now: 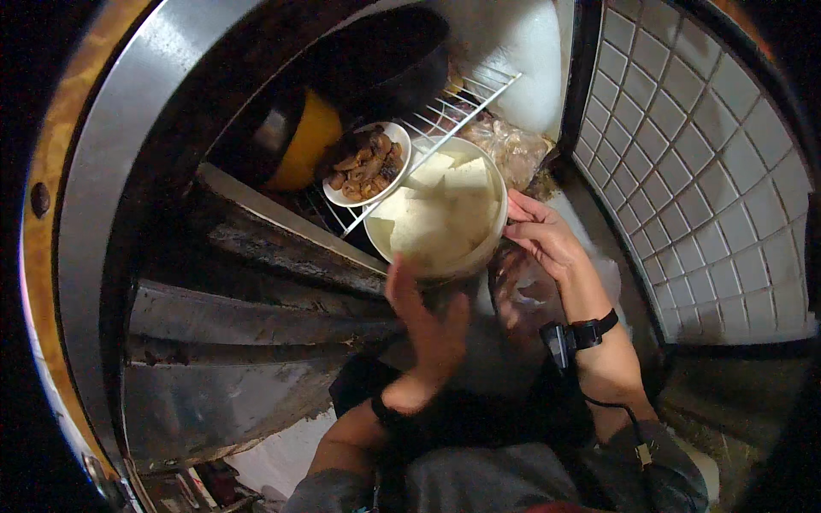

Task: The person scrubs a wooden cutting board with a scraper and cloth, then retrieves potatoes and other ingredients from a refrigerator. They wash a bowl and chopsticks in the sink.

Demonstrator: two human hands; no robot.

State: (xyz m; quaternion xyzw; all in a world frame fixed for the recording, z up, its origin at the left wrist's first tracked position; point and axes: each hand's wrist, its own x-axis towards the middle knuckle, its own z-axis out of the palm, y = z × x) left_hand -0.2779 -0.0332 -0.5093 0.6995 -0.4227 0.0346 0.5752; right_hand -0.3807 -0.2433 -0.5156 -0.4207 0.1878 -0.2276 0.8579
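A large round white container (442, 218) holds pale blocks that look like tofu in cloudy liquid. It is partly under the edge of a white wire shelf (478, 115). My right hand (542, 234) grips the container's right rim and side with thumb and fingers. My left hand (430, 320), blurred, is at the container's near left edge with its fingers apart; whether it touches the rim cannot be told. On the shelf, just left of the container, a small white bowl (367, 165) holds brown pieces of food, perhaps mushrooms.
A yellow and dark bowl (308, 141) and a large dark pot (385, 64) stand on the shelf. Plastic bags (510, 144) lie behind the container, another (523, 295) below my right hand. A worn ledge (288, 224) runs at left, a white tiled wall (693, 173) at right.
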